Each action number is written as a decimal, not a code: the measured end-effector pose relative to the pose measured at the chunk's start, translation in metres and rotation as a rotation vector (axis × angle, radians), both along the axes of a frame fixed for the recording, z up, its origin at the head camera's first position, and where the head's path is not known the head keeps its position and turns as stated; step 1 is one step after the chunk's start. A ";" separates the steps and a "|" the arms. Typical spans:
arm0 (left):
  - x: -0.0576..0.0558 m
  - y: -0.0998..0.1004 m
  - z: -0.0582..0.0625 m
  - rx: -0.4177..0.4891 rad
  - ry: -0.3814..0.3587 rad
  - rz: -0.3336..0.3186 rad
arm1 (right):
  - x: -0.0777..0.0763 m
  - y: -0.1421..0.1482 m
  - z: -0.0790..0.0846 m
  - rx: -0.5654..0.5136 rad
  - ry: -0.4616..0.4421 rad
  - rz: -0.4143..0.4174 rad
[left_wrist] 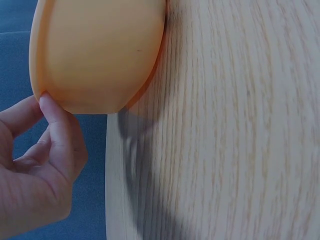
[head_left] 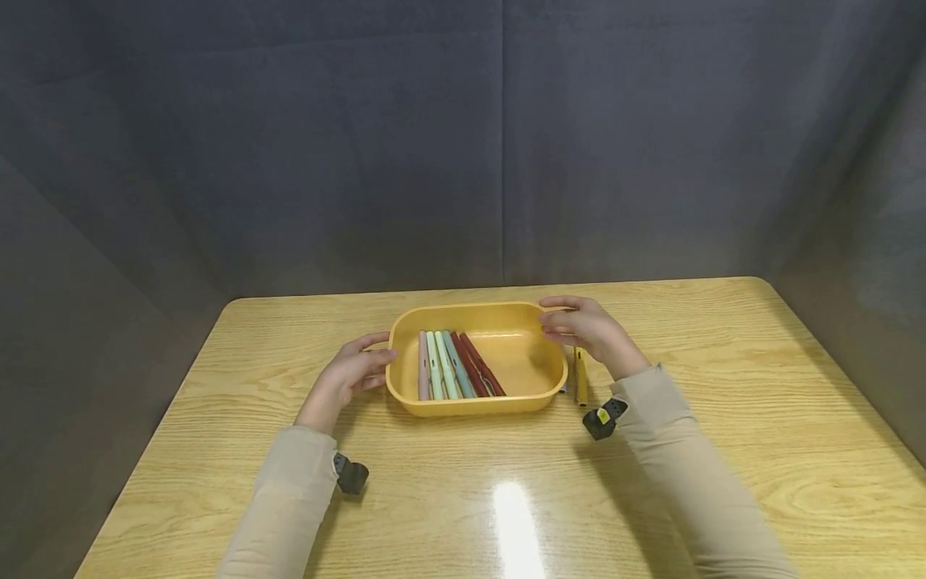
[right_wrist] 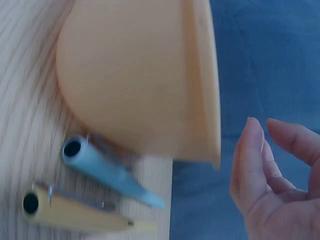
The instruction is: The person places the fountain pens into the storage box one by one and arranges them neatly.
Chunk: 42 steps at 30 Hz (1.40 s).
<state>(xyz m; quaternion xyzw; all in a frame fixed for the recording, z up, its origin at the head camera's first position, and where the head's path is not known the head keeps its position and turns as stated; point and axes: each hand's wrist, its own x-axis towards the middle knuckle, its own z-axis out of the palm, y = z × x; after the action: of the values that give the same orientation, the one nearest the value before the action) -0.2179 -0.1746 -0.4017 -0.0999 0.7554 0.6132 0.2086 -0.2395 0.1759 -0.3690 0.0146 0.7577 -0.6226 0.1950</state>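
A yellow oval tub [head_left: 470, 408] stands on the table with several pens [head_left: 436, 366] lying side by side in its left half: pink, pale green, grey-blue and dark red. At the tub's left end my left hand [head_left: 350, 371] pinches the rim; the left wrist view shows the thumb [left_wrist: 52, 112] and a finger on it. My right hand [head_left: 587, 328] is by the right end, thumb and fingers bent loosely and apart from the rim in the right wrist view. Below that hand, outside the tub, lie a yellow pen [head_left: 581, 378] and a light blue pen [right_wrist: 107, 167].
The wooden table [head_left: 434, 490] has a far edge close behind the tub. Dark grey curtains [head_left: 362, 161] hang behind the table and at both sides. A small black camera [head_left: 351, 474] is strapped to the left wrist, another camera [head_left: 604, 418] to the right.
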 end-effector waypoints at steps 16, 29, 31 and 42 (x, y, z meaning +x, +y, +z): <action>0.000 0.001 -0.001 0.012 0.004 -0.004 | 0.009 0.047 -0.017 0.024 -0.027 -0.048; 0.001 0.001 -0.001 0.002 0.011 -0.011 | 0.014 0.060 -0.035 0.058 -0.086 -0.098; 0.001 0.001 -0.001 0.002 0.010 -0.009 | 0.014 0.061 -0.038 0.075 -0.088 -0.099; 0.000 0.002 -0.001 0.025 0.011 -0.014 | 0.010 0.057 -0.050 0.084 -0.112 -0.130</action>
<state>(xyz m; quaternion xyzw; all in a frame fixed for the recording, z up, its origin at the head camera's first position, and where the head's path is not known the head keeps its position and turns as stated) -0.2175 -0.1729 -0.4030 -0.0887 0.7496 0.6215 0.2098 -0.2300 0.2324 -0.4191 0.1066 0.7686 -0.5998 0.1954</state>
